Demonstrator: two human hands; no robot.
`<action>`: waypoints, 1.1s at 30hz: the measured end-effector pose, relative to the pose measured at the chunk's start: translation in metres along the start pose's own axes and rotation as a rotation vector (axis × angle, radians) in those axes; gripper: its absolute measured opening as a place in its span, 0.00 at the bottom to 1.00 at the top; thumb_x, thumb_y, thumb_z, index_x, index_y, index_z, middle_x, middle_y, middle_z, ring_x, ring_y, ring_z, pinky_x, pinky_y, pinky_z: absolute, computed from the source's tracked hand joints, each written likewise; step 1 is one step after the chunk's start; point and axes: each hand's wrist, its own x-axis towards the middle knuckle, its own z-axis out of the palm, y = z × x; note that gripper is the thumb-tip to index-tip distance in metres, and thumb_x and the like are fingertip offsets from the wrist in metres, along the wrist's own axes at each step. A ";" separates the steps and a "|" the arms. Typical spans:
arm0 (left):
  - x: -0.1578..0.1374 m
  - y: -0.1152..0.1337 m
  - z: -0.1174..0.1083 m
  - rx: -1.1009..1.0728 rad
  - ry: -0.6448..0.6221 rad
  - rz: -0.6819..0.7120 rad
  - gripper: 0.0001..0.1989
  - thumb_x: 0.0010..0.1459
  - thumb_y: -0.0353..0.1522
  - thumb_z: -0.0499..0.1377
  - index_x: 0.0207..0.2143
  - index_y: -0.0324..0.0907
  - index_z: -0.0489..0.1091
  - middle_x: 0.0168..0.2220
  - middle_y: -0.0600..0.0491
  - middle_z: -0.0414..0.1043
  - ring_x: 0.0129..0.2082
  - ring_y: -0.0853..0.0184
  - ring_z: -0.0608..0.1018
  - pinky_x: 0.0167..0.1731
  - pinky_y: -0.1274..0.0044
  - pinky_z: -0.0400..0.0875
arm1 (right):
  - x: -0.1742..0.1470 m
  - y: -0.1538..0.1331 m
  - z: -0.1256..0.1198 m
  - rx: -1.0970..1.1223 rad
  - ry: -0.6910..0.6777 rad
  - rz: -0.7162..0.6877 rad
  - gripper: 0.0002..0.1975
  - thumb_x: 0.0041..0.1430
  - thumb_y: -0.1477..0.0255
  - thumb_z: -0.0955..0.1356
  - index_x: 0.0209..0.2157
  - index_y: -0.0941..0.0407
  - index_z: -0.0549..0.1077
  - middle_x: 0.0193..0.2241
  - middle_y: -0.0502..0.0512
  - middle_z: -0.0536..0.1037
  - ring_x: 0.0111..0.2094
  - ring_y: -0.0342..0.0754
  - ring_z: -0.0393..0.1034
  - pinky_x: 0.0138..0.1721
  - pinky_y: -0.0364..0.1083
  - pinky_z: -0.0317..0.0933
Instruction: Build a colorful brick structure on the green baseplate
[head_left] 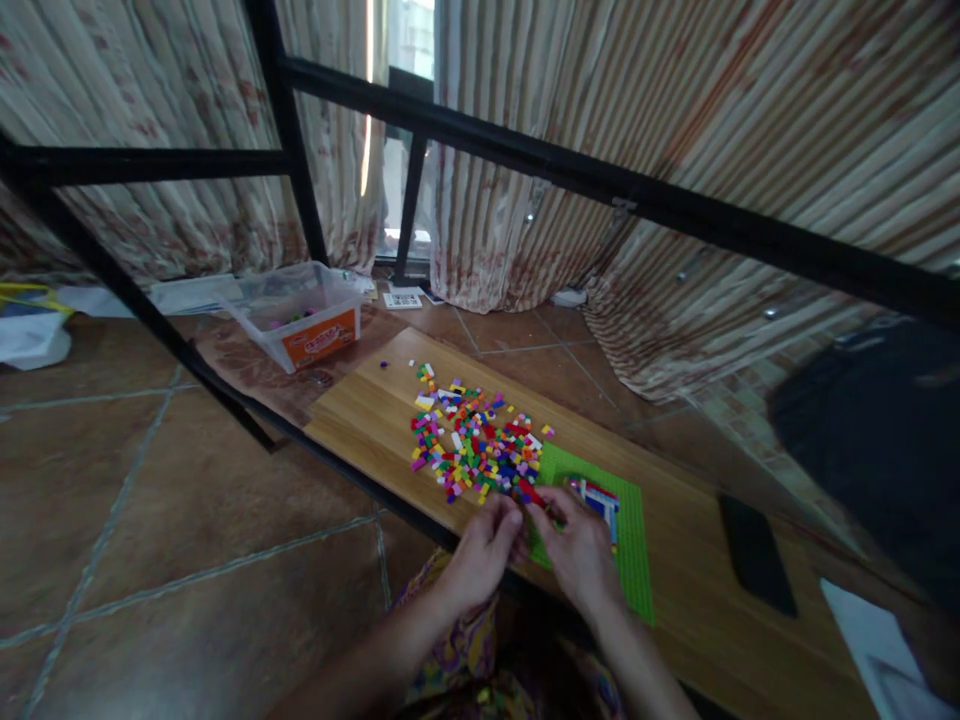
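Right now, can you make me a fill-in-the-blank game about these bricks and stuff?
The right hand holds a ____ brick.
The baseplate is ____.
The label on the clear box is mostly ____.
In the picture, the flat black thing lies to the ____ of the baseplate.
Missing words: red; green; orange; right.
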 end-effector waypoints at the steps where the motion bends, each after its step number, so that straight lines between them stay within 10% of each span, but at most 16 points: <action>1: 0.002 0.001 0.000 -0.031 -0.005 0.000 0.16 0.64 0.46 0.49 0.36 0.42 0.62 0.25 0.57 0.67 0.24 0.70 0.73 0.28 0.77 0.68 | -0.011 0.000 -0.001 0.011 -0.002 0.019 0.12 0.62 0.64 0.63 0.38 0.54 0.75 0.35 0.55 0.78 0.36 0.49 0.72 0.38 0.47 0.64; 18: 0.010 0.003 -0.003 0.027 -0.123 -0.076 0.19 0.55 0.48 0.59 0.30 0.40 0.66 0.24 0.58 0.67 0.23 0.71 0.71 0.26 0.79 0.67 | -0.043 -0.004 0.005 0.085 0.048 0.163 0.13 0.63 0.68 0.61 0.38 0.54 0.77 0.33 0.55 0.79 0.34 0.50 0.74 0.37 0.47 0.64; 27: 0.012 0.001 -0.003 0.078 -0.059 -0.081 0.18 0.55 0.47 0.59 0.30 0.41 0.65 0.23 0.58 0.67 0.24 0.70 0.72 0.26 0.78 0.68 | -0.058 0.068 -0.046 -0.010 0.392 0.535 0.25 0.57 0.52 0.62 0.35 0.57 0.79 0.33 0.61 0.82 0.32 0.55 0.75 0.34 0.50 0.65; 33: 0.013 -0.003 -0.004 0.121 -0.087 -0.066 0.16 0.55 0.45 0.59 0.32 0.41 0.65 0.23 0.58 0.67 0.24 0.71 0.72 0.26 0.79 0.68 | -0.051 0.094 -0.044 -0.112 0.330 0.548 0.24 0.57 0.55 0.61 0.35 0.58 0.80 0.31 0.60 0.82 0.31 0.55 0.74 0.32 0.50 0.64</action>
